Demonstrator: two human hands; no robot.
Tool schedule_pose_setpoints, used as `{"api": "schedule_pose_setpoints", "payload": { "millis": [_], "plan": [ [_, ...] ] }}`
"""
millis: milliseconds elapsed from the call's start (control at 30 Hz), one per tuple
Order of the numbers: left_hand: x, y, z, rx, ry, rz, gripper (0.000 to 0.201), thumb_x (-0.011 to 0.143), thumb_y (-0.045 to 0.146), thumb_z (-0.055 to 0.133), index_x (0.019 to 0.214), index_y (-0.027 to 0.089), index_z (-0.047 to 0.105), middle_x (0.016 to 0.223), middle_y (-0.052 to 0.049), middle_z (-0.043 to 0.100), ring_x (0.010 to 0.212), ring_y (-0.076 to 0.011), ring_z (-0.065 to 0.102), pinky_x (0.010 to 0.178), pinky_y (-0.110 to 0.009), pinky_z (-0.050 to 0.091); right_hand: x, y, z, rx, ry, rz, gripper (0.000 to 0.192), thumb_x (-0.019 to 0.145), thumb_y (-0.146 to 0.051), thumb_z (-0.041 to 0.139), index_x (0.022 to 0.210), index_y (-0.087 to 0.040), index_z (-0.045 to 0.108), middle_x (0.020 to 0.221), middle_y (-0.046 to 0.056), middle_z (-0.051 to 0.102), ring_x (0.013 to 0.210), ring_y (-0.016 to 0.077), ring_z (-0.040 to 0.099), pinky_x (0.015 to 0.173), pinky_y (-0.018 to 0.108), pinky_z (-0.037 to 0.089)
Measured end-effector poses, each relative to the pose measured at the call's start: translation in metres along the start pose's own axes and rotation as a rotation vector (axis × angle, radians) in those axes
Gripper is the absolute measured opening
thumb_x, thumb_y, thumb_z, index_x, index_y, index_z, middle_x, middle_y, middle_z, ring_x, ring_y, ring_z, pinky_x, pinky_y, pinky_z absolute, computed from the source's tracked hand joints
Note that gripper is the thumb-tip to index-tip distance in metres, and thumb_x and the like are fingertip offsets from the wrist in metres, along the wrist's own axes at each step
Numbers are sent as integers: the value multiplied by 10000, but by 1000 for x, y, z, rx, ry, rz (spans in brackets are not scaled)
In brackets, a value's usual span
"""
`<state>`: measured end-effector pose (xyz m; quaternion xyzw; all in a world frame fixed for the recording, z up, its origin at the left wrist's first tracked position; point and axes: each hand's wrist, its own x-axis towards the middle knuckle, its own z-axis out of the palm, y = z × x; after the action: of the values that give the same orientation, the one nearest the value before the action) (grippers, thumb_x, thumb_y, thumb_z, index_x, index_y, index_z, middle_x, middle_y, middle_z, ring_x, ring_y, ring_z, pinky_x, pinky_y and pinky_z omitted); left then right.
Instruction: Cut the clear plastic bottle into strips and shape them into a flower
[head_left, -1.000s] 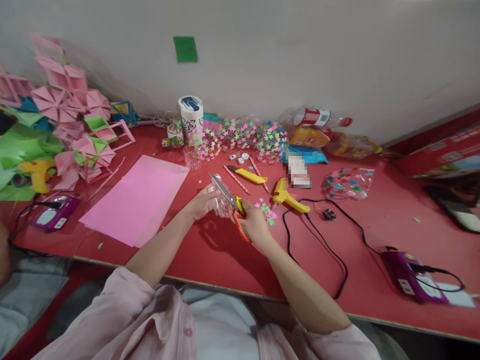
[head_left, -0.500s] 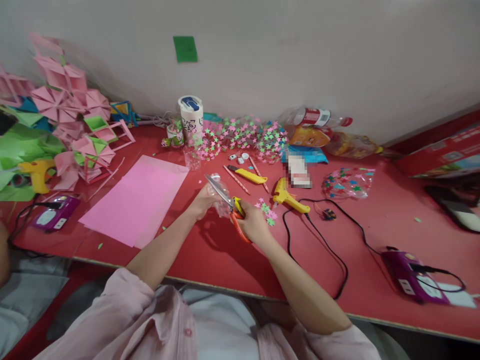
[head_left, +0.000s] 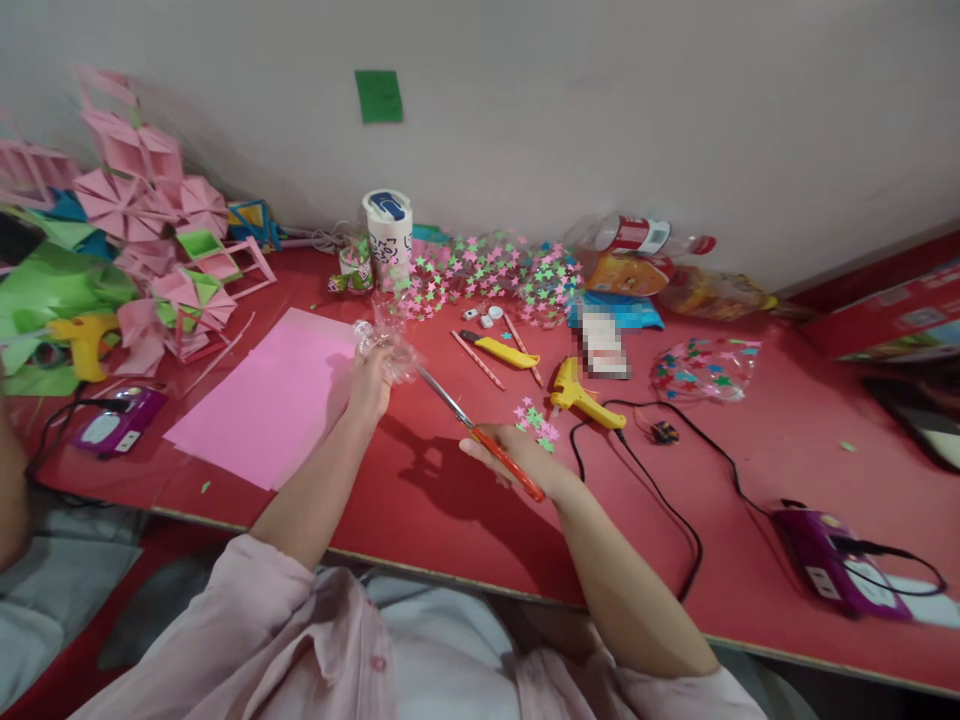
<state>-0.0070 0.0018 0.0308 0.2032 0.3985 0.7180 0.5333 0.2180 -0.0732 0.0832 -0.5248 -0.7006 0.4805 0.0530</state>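
My left hand is closed on a crumpled piece of clear plastic, held above the right edge of the pink paper sheets. My right hand grips scissors with orange handles; their blades point up and left, the tips close to the plastic. Whether the blades touch it I cannot tell. Just beyond my right hand lie small pink and green paper stars. A yellow box cutter rests between two striped sticks past the scissors.
A yellow glue gun lies on the right, its black cord looping beside a purple power box. Along the wall stand a white tumbler, star-covered clear plastic and bottles. Pink paper shapes pile up at left, near another person's arm.
My left hand has moved left with the clear plastic, away from my right hand. The scissors have drawn back to the right and lower, and their blades look closer together.
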Motion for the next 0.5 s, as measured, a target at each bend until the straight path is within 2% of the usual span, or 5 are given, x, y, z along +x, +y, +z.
{"api": "schedule_pose_setpoints", "payload": {
  "millis": [167,267,500],
  "plan": [
    [3,-3,-3,22,11,54,275,657,165,644,912,211,552,843,19,664,749,-131,688,877,-364,545,2,4,3,88,-35,11,490,800,-694,559,735,-212,501,468,-78,449,405,112,468,472,239,360],
    [1,-3,-1,20,6,63,279,654,166,650,907,218,543,835,26,653,742,-125,675,855,-344,542,0,2,4,89,-28,11,490,795,-687,571,704,-214,480,469,-77,455,401,105,462,472,234,354],
    [-11,-6,7,82,-52,52,331,661,202,678,955,236,529,830,38,625,752,-138,661,809,-334,542,0,-6,10,140,-15,-1,501,811,-696,537,762,-197,540,473,-74,452,410,112,473,487,244,371]
  ]
}}
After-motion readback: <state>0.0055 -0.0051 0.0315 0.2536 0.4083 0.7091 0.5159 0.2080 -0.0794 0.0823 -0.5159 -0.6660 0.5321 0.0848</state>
